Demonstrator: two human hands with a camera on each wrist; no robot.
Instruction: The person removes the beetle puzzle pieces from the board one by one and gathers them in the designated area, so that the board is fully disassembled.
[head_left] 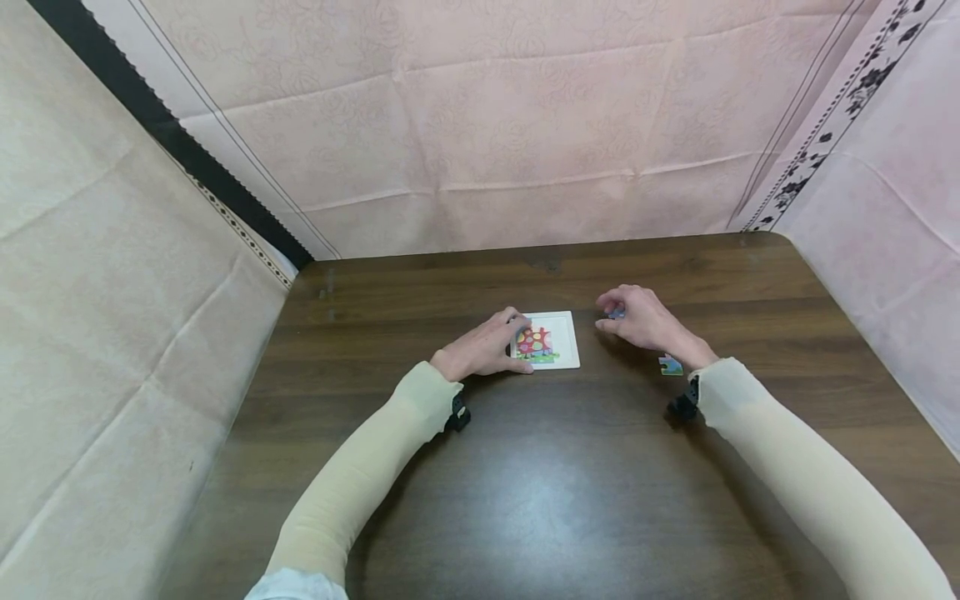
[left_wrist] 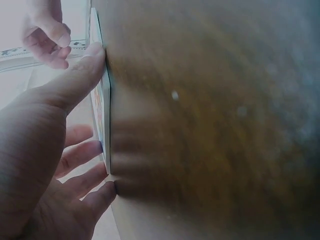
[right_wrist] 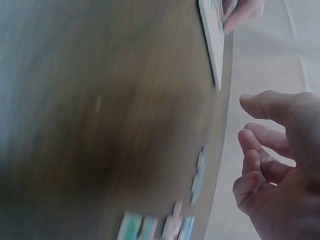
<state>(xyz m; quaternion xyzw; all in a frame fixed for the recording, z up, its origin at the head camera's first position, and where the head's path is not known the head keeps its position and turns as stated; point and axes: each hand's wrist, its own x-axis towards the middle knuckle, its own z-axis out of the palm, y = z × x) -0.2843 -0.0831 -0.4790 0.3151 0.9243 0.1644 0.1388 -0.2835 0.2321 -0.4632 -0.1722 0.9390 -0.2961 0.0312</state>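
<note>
Lying flat on a brown wood-grain table [head_left: 540, 442], the white-framed puzzle board [head_left: 567, 340] forms the hub of the clock face in the head view; its partial picture shows a red, yellow-spotted form above a green strip. At 9 o'clock, the left hand [head_left: 486, 346] holds the board's left end, its thumb on the near edge and its fingers, slightly spread, towards the far-left corner. Between 2 and 3 o'clock, the right hand [head_left: 639, 318] hangs over the table, fingers loosely curled, thumb apart from them. A bluish puzzle piece [head_left: 617, 313] shows between thumb and fingers from above; the right wrist view shows pieces on the tabletop, apart from the hand. Between 3 and 4 o'clock, near the right wrist, lie blue-and-green pieces [head_left: 671, 366], blurred in the wrist view. Pale sleeves [head_left: 375, 475] cover both forearms, and a dark device [head_left: 458, 413] sits at each wrist. Beyond the table, at 12 o'clock, hangs a creased pale cloth [head_left: 510, 133], with a black band [head_left: 168, 133] at 10 and a floral border [head_left: 832, 129] at 2.
</note>
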